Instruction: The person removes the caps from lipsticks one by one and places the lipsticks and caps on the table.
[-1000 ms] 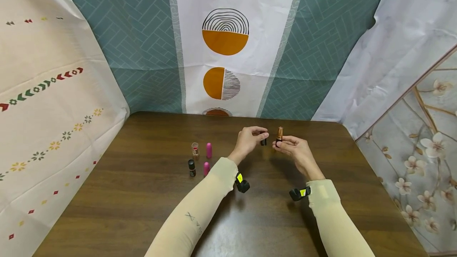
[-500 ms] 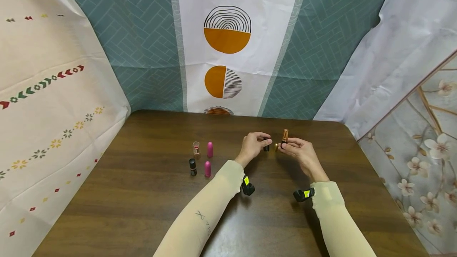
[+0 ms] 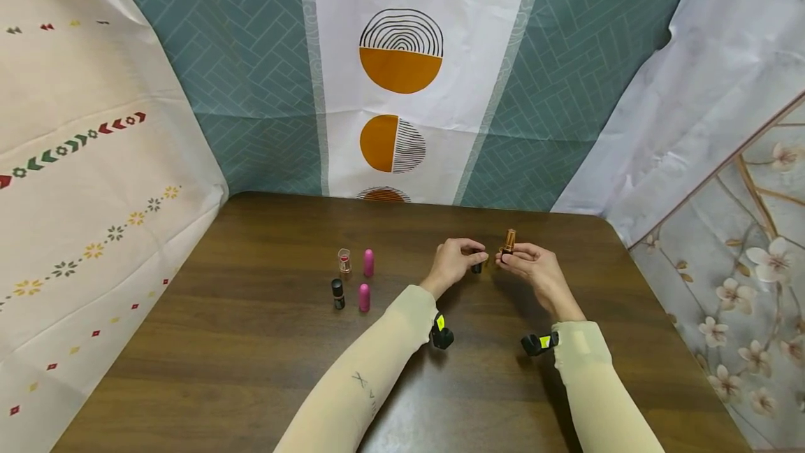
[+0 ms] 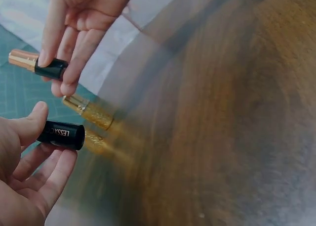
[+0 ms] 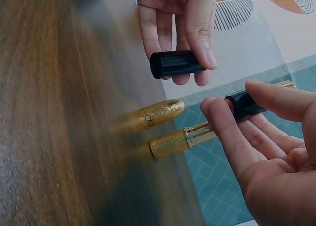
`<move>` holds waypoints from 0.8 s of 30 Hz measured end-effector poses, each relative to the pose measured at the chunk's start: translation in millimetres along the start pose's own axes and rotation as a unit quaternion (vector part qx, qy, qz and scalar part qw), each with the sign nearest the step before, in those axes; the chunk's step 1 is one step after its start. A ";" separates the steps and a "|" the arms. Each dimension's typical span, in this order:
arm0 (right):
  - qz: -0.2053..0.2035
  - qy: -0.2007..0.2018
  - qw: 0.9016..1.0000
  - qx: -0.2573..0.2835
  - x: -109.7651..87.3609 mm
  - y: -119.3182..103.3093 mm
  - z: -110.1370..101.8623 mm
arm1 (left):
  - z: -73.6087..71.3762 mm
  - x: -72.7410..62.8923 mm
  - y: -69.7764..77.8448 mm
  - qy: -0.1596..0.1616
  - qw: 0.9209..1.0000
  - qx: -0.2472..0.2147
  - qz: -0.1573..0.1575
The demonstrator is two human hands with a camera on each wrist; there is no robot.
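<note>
My left hand [image 3: 454, 264] pinches a black lipstick cap [image 4: 66, 135], its pale lettering showing in the left wrist view and its open end facing down towards the table. To its right, my right hand [image 3: 539, 275] holds a lipstick tube [image 3: 510, 240] by its black part between thumb and fingers, the rose-gold end pointing up. Cap and tube are apart. In the right wrist view, a gold lipstick [image 5: 170, 144] and a gold rounded cap [image 5: 160, 114] stand on the table just beyond the hands; in the head view the fingers mostly hide them.
On the left of the brown table [image 3: 251, 341] stand a clear-capped lipstick [image 3: 344, 262], a black tube [image 3: 338, 293] and two pink bullet-shaped pieces, a far one [image 3: 368, 263] and a near one [image 3: 364, 298]. A patterned curtain [image 3: 402, 131] hangs behind the table's far edge.
Both hands have shifted right and a little nearer, still holding the black cap and the lipstick tube. The pieces on the left stay in place, and the near pink one is no longer partly covered by the sleeve.
</note>
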State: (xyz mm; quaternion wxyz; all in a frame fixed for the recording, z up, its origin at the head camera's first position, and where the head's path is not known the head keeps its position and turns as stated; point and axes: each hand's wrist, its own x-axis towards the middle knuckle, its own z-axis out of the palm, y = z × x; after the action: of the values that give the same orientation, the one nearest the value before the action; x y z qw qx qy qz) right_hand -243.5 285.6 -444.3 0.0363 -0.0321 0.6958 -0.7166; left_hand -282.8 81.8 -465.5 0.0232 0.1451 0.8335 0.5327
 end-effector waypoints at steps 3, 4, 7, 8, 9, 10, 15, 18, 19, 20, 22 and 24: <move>0.001 -0.002 1.000 -0.009 -2.3 -1.2 -0.8 | 3.1 -1.1 -0.9 -0.006 1.000 0.013 0.006; 0.003 -0.002 1.000 -0.012 -2.9 -1.4 -1.2 | 3.9 -1.5 -1.3 -0.007 1.000 0.016 0.007; 0.006 0.001 1.000 -0.028 -3.2 -0.6 -3.1 | 6.5 -1.8 -2.2 -0.005 1.000 0.022 0.008; 0.007 0.005 0.999 -0.036 -3.1 -0.2 -3.5 | 7.0 -2.0 -2.3 -0.004 1.000 0.023 0.006; 0.009 0.007 0.999 -0.048 -3.0 0.2 -4.1 | 7.6 -2.3 -2.1 -0.003 1.000 0.024 0.005; 0.011 0.011 0.998 -0.060 -2.8 0.7 -4.9 | 8.2 -2.6 -1.6 -0.002 1.000 0.025 0.004; 0.018 0.022 0.990 -0.137 -2.9 2.6 -8.4 | 12.4 -3.1 1.0 0.009 1.000 0.024 0.000; 0.026 0.019 0.983 -0.181 -2.6 5.7 -10.8 | 15.3 -2.9 1.8 0.015 0.999 0.028 -0.005; 0.030 0.016 0.981 -0.191 -2.4 7.0 -11.7 | 16.3 -2.8 2.0 0.017 0.999 0.032 -0.008; 0.033 0.013 0.979 -0.202 -2.0 8.1 -12.2 | 17.2 -2.8 2.2 0.018 0.999 0.034 -0.010; 0.038 0.007 0.976 -0.216 -1.4 10.3 -12.4 | 19.2 -2.9 2.5 0.017 0.999 0.039 -0.013; 0.040 0.008 0.975 -0.219 -0.7 12.4 -12.2 | 21.1 -3.1 3.0 0.014 0.999 0.040 -0.012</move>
State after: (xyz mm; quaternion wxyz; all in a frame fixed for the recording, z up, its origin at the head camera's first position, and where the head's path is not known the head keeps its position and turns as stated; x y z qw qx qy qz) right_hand -244.0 297.4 -457.0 0.0519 -0.0057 0.8367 -0.5451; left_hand -275.1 100.7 -472.3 0.0122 0.1289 0.8561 0.5003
